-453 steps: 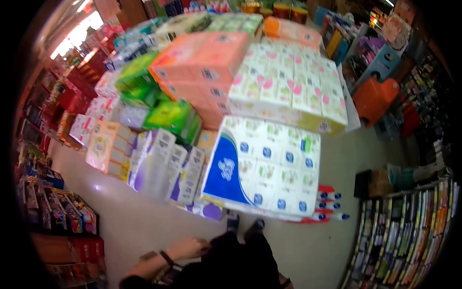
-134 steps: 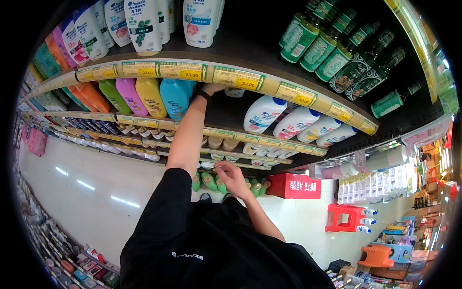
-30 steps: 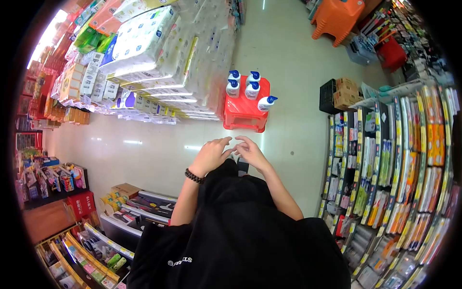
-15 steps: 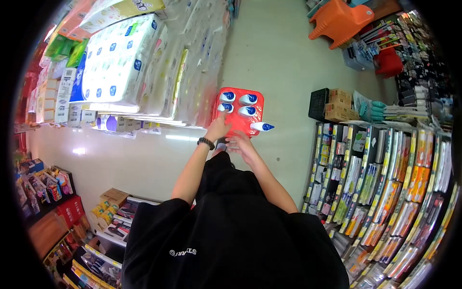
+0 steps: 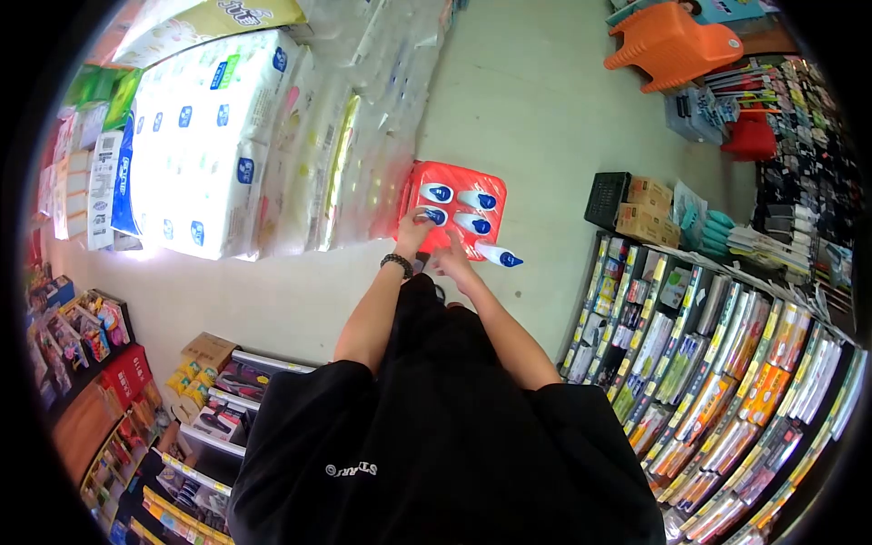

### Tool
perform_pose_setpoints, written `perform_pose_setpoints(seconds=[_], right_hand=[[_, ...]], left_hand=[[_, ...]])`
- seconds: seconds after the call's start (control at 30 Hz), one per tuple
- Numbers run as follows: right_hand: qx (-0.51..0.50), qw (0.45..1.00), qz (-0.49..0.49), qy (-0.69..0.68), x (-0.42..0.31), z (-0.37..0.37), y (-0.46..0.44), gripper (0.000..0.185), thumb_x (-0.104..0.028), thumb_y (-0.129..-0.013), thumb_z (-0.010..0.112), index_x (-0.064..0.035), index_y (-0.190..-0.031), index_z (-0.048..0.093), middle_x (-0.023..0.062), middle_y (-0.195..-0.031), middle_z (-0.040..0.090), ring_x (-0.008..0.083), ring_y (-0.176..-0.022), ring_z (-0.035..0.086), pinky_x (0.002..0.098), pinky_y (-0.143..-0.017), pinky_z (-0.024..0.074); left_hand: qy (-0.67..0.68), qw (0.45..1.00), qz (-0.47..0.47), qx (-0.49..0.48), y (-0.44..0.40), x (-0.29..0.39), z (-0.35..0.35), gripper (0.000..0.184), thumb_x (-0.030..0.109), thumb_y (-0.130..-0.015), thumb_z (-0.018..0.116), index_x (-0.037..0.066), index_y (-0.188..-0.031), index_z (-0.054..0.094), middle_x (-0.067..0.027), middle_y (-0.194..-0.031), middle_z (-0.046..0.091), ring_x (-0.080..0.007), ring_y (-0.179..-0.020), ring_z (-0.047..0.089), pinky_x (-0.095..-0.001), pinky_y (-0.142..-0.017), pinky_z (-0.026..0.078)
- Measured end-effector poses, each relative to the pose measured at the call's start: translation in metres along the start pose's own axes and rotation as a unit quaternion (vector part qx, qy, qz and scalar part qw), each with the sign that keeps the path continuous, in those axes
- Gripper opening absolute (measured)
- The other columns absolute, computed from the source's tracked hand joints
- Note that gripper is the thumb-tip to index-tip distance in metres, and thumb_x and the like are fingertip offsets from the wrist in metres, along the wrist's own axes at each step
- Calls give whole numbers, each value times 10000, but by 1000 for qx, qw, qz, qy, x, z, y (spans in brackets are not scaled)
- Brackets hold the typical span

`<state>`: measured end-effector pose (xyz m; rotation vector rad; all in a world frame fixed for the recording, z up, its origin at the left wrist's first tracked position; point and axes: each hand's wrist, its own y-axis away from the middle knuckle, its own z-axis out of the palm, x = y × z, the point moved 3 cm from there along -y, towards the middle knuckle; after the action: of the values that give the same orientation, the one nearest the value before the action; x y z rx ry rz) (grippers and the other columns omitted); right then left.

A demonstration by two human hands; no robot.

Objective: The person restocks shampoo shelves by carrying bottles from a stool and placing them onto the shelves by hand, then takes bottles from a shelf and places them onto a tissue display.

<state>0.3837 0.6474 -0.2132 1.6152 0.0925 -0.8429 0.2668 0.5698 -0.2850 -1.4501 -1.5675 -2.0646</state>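
A red plastic stool point(image 5: 461, 173) stands on the floor in front of me, with several white bottles with blue caps on its seat. My left hand point(image 5: 413, 234), wearing a dark beaded bracelet point(image 5: 397, 263), is at the near-left bottle point(image 5: 434, 216), its fingers curled around the cap end. Just to the right, my right hand point(image 5: 453, 262) is held at the stool's near edge with fingers apart and nothing in them. Another white bottle point(image 5: 495, 253) leans out at the near-right corner, its blue tip pointing right.
Stacked packs of tissue paper point(image 5: 204, 145) rise on the left, close to the stool. At right are a black crate point(image 5: 607, 200), cardboard boxes point(image 5: 647, 225) and a packed shelf point(image 5: 708, 363). An orange plastic stool point(image 5: 672, 45) stands farther back.
My left hand has moved slightly forward and its fingers have closed around the near-left bottle. My right hand has drawn a little to the right. The whole view has shifted slightly.
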Motion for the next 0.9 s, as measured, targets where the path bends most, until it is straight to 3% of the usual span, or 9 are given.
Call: perform_pose_setpoints(seconds=[0.23,0.33,0.37,0.47,0.53,0.63,0.73,0.87,0.9], right_hand=[[-9,999,-29,39,11,-12,-5,698,-130,-916,576,-77,-1523,235,106,-973,652,165,-758,641,300,-630,522],[-20,998,-37,42,12,-21,0,689,-109,-901,589,-65,-1505,262,108,-937,657,165,-763,643,305,-635,526],[-24,998,-40,48,12,-24,1,687,-101,-894,593,-62,-1499,270,110,-927,657,165,-767,644,307,-637,528],[-26,989,-90,113,15,-33,3,702,-75,-867,612,-65,-1488,285,122,-937,657,172,-781,645,315,-647,530],[-31,963,-206,174,22,-37,5,702,-55,-819,658,-64,-1451,352,145,-973,667,211,-848,667,342,-739,541],[-118,938,-280,168,19,-47,54,562,-68,-794,718,-47,-1322,528,104,-904,672,180,-836,657,336,-752,526],[-149,915,-308,214,46,-66,89,565,-5,-785,686,-83,-1328,550,133,-901,646,224,-818,652,352,-733,516],[-149,878,-375,256,70,-101,148,540,-124,-771,765,-112,-1285,600,132,-854,612,272,-758,610,386,-716,496],[-118,862,-418,263,80,-109,160,539,-201,-765,791,-122,-1269,616,134,-900,592,306,-865,586,400,-778,484]], left_hand=[[-27,997,-73,-18,6,11,5,379,88,-825,684,-42,-1174,609,-86,-955,664,-177,-827,658,-320,-690,550],[-138,987,-81,-30,14,6,7,326,125,-801,708,-47,-1073,652,-91,-930,669,-181,-798,657,-330,-671,552],[-86,994,-65,-34,24,2,9,324,155,-781,716,-54,-1024,665,-101,-905,671,-179,-788,652,-340,-669,544],[-69,995,-71,-27,72,22,19,318,157,-760,703,-90,-956,664,-115,-843,689,-175,-719,641,-333,-633,508],[-61,998,-22,-8,103,24,23,295,154,-767,693,-97,-917,657,-122,-803,686,-177,-718,648,-332,-636,512],[-94,995,-25,11,146,10,24,317,151,-792,673,-108,-971,634,-133,-845,692,-175,-772,660,-325,-677,523],[-27,999,-43,13,219,29,43,295,125,-841,650,-93,-1037,614,-112,-870,685,-165,-813,662,-295,-726,529],[70,995,-63,13,297,17,77,219,67,-871,603,-49,-1056,630,-94,-914,676,-150,-843,665,-279,-796,524],[89,995,-46,14,315,12,86,201,43,-898,556,-42,-1060,638,-91,-917,684,-141,-834,666,-274,-799,523]])
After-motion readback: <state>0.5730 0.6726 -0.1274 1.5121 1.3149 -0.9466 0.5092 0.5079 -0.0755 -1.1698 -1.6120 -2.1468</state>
